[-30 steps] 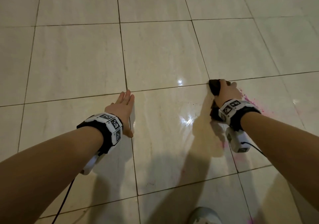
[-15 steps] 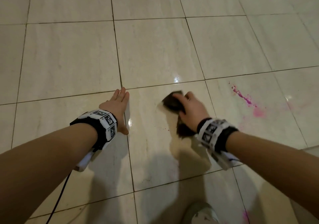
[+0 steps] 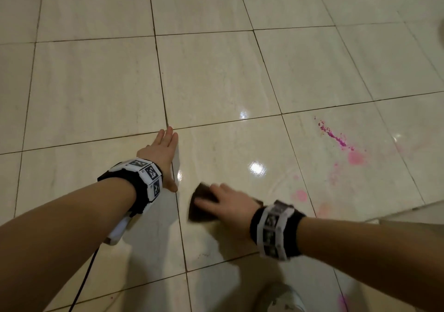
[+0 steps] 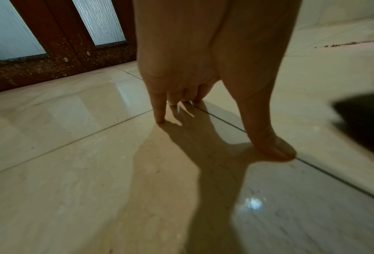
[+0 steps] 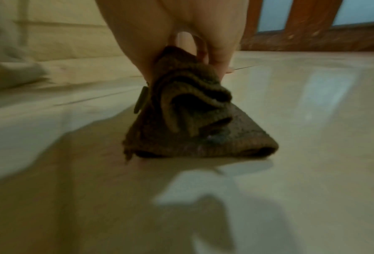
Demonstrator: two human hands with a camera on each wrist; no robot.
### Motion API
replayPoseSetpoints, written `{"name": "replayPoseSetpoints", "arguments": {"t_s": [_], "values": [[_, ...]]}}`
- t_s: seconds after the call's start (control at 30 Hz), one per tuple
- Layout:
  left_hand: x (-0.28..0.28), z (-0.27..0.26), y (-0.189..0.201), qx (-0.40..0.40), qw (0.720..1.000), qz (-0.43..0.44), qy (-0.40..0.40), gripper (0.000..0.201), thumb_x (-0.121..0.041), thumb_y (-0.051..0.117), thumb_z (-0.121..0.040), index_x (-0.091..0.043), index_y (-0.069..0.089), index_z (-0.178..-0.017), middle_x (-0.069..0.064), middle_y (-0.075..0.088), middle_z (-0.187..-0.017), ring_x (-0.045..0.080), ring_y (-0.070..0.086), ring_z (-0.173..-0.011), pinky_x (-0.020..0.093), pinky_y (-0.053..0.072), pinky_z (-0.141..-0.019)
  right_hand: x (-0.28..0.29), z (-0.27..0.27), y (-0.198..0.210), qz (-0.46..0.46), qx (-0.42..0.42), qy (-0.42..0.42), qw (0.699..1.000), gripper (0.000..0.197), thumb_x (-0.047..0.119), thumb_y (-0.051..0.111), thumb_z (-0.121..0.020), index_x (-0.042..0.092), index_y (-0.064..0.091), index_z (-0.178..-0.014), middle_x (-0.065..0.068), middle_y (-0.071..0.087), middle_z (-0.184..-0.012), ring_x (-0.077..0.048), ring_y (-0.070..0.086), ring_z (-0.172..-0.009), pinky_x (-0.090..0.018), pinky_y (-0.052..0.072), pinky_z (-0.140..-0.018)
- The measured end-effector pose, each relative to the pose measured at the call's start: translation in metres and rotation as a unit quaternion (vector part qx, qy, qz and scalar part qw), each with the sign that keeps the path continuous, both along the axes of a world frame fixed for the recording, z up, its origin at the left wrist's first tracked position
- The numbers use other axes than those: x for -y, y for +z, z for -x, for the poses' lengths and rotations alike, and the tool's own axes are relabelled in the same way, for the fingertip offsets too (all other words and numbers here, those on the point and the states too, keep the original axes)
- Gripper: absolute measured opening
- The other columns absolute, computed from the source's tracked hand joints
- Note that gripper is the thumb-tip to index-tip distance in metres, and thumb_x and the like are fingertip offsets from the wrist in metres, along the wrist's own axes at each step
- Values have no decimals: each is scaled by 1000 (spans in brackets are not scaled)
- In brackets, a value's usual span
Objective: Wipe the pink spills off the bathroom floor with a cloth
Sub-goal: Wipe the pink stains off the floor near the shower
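While left hand [image 3: 161, 152] lies flat on floor [image 3: 216, 76], right hand [image 3: 230, 204] grips cloth [image 3: 200, 209]; pink spills [image 3: 336, 138] apart.

No readable text, brand or number appeared in any view. The wristbands [image 3: 146, 174] carried only black-and-white square marker patterns, on white panels above the tiled floor [image 3: 216, 76].
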State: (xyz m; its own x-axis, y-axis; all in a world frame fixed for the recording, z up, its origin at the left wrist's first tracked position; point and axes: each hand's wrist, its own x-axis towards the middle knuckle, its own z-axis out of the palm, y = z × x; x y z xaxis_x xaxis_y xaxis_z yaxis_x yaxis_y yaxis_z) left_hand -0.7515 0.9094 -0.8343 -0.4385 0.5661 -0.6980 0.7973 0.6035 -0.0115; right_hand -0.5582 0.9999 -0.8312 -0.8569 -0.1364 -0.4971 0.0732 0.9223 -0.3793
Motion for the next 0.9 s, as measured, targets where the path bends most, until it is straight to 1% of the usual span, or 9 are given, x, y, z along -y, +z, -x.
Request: {"name": "replayPoseSetpoints", "arguments": {"t_s": [0.1, 0.2, 0.3, 0.47, 0.6, 0.67, 0.73, 0.8, 0.9], "values": [[0, 0, 0, 1, 1000, 0, 1, 136, -50, 81, -64, -14, -19, -149, 0, -29, -153, 14, -16, -144, 38, 22, -116, 23, -21, 6, 30, 34, 104, 994, 52, 24, 52, -94, 20, 34, -143, -16, 34, -135, -33, 39, -118, -42, 41, -89], [1, 0, -1, 1, 1000, -6, 0, 134, -49, 80, -65, -15, -18, -149, 0, -28, -154, 14, -16, -144, 38, 23, -115, 2, -19, 8, 54, -4, -2, 999, 39, 32, 47, -96, 22, 43, -133, -6, 44, -122, -25, 47, -109, -30, 38, -84], [4, -2, -1, 2, 1000, -11, 3, 131, -49, 79, -66, -16, -17, -149, -1, -28, -154, 13, -15, -145, 37, 24, -113, -48, -6, 0, -35, -103, -133, 985, 60, 13, 58, -85, 29, 38, -140, -7, 43, -121, -25, 48, -106, -30, 42, -79], [7, -4, -1, -8, 1000, -20, -4, 126, -50, 76, -69, -16, -15, -150, -2, -27, -155, 12, -16, -144, 35, 27, -111, -75, -12, -4, -120, -55, -99, 986, 74, 11, 65, -82, 26, 29, -145, -10, 42, -127, -25, 49, -108, -34, 50, -84], [11, -3, -3, -6, 1000, -27, -12, 122, -52, 73, -72, -18, -15, -150, -3, -27, -155, 11, -15, -144, 34, 32, -109, -28, -48, -10, -73, -79, 44, 993, 67, 19, 77, -59, 26, 51, -121, -9, 54, -98, -22, 62, -73, -22, 47, -45], [13, -2, -4, -9, 999, -32, -20, 121, -55, 71, -72, -19, -16, -149, -4, -27, -154, 10, -16, -144, 34, 33, -109, 0, -63, -5, -35, -19, 124, 991, 58, 24, 71, -73, 26, 50, -127, -12, 52, -110, -25, 60, -86, -26, 52, -53], [14, -1, -5, -8, 999, -33, -24, 121, -57, 69, -73, -20, -16, -149, -4, -28, -154, 10, -16, -144, 34, 33, -109, 18, -76, -6, -4, 59, 227, 972, 66, 20, 69, -81, 23, 38, -140, -17, 38, -133, -33, 45, -113, -44, 52, -81], [14, -1, -6, -5, 999, -35, -24, 120, -57, 69, -73, -20, -16, -149, -4, -27, -154, 10, -17, -144, 34, 33, -109, 21, -73, 5, 8, 34, 269, 963, 61, 22, 63, -87, 22, 36, -141, -15, 35, -137, -33, 39, -119, -46, 45, -92], [17, 0, -8, -4, 999, -47, -27, 119, -57, 69, -74, -20, -15, -149, -5, -27, -154, 10, -16, -144, 34, 33, -110, 4, -47, 9, -5, -20, 117, 993, 33, 40, 53, -93, 21, 51, -120, -4, 51, -111, -27, 53, -104, -30, 42, -80]]}}
